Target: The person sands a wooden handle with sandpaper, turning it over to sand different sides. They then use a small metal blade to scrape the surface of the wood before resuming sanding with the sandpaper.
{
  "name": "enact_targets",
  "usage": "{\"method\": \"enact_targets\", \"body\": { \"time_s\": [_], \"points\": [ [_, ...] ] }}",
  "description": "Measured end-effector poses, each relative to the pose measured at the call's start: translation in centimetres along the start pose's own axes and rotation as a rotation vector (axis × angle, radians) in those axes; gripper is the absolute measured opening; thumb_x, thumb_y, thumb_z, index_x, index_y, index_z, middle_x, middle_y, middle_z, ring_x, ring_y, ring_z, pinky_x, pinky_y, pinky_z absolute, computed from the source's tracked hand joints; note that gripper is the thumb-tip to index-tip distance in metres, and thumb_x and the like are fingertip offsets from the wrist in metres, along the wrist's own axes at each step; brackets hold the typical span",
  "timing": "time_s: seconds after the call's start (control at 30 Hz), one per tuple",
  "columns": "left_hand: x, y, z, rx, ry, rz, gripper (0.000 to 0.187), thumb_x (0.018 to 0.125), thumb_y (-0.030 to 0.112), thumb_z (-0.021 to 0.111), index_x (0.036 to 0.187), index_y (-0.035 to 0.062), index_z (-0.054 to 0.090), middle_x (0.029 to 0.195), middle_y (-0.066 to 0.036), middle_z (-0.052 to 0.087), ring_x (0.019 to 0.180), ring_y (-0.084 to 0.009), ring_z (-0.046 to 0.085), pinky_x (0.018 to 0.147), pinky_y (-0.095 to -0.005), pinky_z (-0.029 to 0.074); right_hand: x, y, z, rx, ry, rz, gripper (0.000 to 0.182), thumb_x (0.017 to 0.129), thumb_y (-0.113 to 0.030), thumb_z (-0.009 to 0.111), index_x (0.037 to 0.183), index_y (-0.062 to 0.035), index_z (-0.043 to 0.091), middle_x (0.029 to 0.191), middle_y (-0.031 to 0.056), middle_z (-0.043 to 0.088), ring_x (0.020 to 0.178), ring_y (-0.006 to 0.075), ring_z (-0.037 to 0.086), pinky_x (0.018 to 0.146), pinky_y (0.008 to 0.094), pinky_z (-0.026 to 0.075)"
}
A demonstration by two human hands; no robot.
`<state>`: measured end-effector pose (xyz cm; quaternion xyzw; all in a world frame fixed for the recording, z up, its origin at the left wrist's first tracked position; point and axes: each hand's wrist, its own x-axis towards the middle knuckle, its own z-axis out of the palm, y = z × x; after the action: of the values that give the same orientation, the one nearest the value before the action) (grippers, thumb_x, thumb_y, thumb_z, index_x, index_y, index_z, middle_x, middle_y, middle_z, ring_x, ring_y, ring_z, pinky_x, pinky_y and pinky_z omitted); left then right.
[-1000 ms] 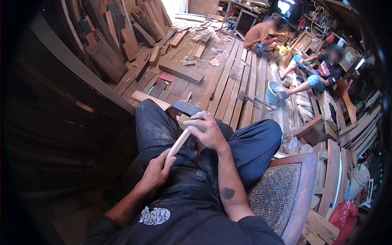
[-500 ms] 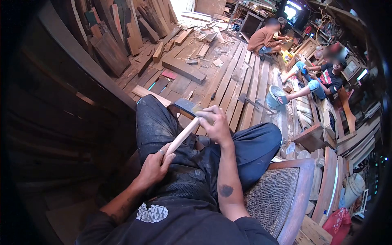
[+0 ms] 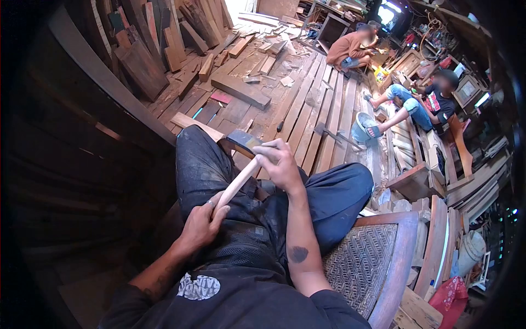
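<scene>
Stick (image 3: 239, 181), pale wood, slanting away from near end to far end; left hand (image 3: 203, 222) clamped round the near end; right hand (image 3: 281, 167) bent over the far end, fingers together; cannot tell, clamped on wood alone or on something hidden under the fingers; dark block (image 3: 243, 141) right at the stick's far end; joined or merely touching, cannot tell. For good work: lock the near end with the left, wrist steady; leave fine work to the right, light even pressure, along the grain; turn the stick rather than overreach; probably wise to check the block for looseness before any hard push.

Edges: block corners by the left knee (image 3: 196, 159), left of the stick; right knee (image 3: 348, 183) right of the stick, some air between; dark panel (image 3: 112, 85) well left of the stick, limiting wide moves; woven cane panel (image 3: 364, 263) right and nearer; axe-like tool (image 3: 321, 129) and bucket (image 3: 358, 132) beyond and right, well apart, with co-worker's foot (image 3: 373, 130) at the bucket. Best room: straight beyond the stick, over slatted boards (image 3: 303, 123); keep strokes short regardless.
</scene>
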<state>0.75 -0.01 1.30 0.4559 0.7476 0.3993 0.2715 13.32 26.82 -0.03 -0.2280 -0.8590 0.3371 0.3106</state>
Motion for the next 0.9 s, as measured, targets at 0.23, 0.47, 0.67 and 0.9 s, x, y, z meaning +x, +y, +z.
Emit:
{"method": "enact_targets", "body": {
  "time_s": [0.23, 0.47, 0.67, 0.9],
  "points": [
    [-0.1, -0.2, -0.1, -0.002, -0.015, -0.027, 0.050, 0.109, 0.028, 0.065, 0.153, 0.0044, 0.060, 0.078, -0.027, 0.067, 0.074, -0.0406, 0.075, 0.072, -0.0457, 0.055, -1.1, -0.3, 0.1, 0.124, -0.066, -0.003, 0.026, 0.097, -0.018, 0.079, 0.122, -0.0149, 0.086, 0.120, 0.0088, 0.072, 0.117, 0.0291, 0.063, 0.110, 0.0403, 0.050],
    [0.1, -0.8, 0.2, -0.042, -0.001, -0.021, 0.049, 0.110, 0.028, 0.064, 0.152, 0.0038, 0.061, 0.075, -0.025, 0.064, 0.070, -0.0385, 0.073, 0.071, -0.0449, 0.054, -1.2, -0.6, 0.2, -0.039, -0.007, -0.017, 0.029, 0.095, -0.017, 0.080, 0.124, -0.0162, 0.086, 0.120, 0.0084, 0.072, 0.115, 0.0287, 0.062, 0.109, 0.0400, 0.049],
    [0.1, -0.9, 0.3, -0.045, -0.006, -0.018, 0.049, 0.110, 0.028, 0.064, 0.152, 0.0034, 0.062, 0.075, -0.023, 0.064, 0.067, -0.0333, 0.070, 0.070, -0.0433, 0.053, 0.2, 0.8, 0.7, -0.137, 0.103, 0.049, 0.027, 0.096, -0.022, 0.079, 0.122, -0.0184, 0.087, 0.122, 0.0083, 0.072, 0.112, 0.0306, 0.059, 0.108, 0.0406, 0.048],
    [0.2, -1.0, 0.3, -0.049, -0.004, 0.008, 0.049, 0.110, 0.027, 0.064, 0.153, 0.0045, 0.061, 0.073, -0.022, 0.062, 0.064, -0.0285, 0.068, 0.068, -0.0426, 0.052, 0.3, 0.5, 0.9, -0.090, 0.109, 0.097, 0.029, 0.097, -0.018, 0.078, 0.124, -0.0175, 0.086, 0.124, 0.0093, 0.071, 0.117, 0.0300, 0.060, 0.110, 0.0403, 0.047]
  ]
}}
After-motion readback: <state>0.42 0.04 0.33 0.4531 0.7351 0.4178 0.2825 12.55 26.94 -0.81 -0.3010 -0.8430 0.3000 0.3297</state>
